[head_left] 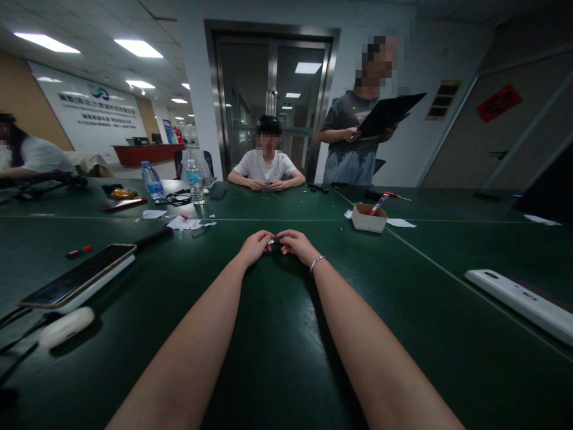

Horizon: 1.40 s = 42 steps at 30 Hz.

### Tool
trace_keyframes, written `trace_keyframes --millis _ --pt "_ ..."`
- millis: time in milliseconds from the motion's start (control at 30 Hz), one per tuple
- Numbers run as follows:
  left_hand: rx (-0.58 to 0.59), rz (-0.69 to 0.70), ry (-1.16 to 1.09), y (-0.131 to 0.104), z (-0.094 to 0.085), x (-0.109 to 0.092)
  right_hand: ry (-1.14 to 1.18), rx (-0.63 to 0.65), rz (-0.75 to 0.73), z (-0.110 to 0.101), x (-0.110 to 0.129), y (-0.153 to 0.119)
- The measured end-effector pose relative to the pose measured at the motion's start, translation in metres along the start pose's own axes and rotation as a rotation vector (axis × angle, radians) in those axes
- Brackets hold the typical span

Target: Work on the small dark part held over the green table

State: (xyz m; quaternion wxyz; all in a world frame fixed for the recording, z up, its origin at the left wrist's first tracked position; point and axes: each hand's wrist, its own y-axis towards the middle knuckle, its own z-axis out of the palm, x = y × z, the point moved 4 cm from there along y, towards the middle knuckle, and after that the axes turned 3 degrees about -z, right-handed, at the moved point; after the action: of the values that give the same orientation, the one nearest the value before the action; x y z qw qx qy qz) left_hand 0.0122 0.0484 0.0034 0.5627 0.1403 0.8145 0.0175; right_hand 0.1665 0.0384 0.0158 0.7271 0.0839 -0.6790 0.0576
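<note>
Both my arms reach out over the dark green table (268,346). Between my fingertips is a small black object with a shiny silvery end (276,241), too small to name. My left hand (256,248) pinches its silvery end. On the black end the fingers of my right hand (298,246) are closed, and a silver bracelet (316,264) circles that wrist. The fingers cover much of the object, which is held at or just above the tabletop.
Left of me lie a phone (80,275) on a white block and a white rounded case (67,327) with cables. Two water bottles (196,182) stand farther back. A small box (369,218) holds tools. A white device (519,301) lies right. A seated person (267,161) faces me; another stands.
</note>
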Motion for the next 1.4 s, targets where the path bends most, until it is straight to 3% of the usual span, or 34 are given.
trace_keyframes --millis 1400 --pt "-0.006 0.012 -0.014 0.0012 -0.0006 0.0021 -0.004 -0.038 0.032 0.0011 0.0040 -0.0021"
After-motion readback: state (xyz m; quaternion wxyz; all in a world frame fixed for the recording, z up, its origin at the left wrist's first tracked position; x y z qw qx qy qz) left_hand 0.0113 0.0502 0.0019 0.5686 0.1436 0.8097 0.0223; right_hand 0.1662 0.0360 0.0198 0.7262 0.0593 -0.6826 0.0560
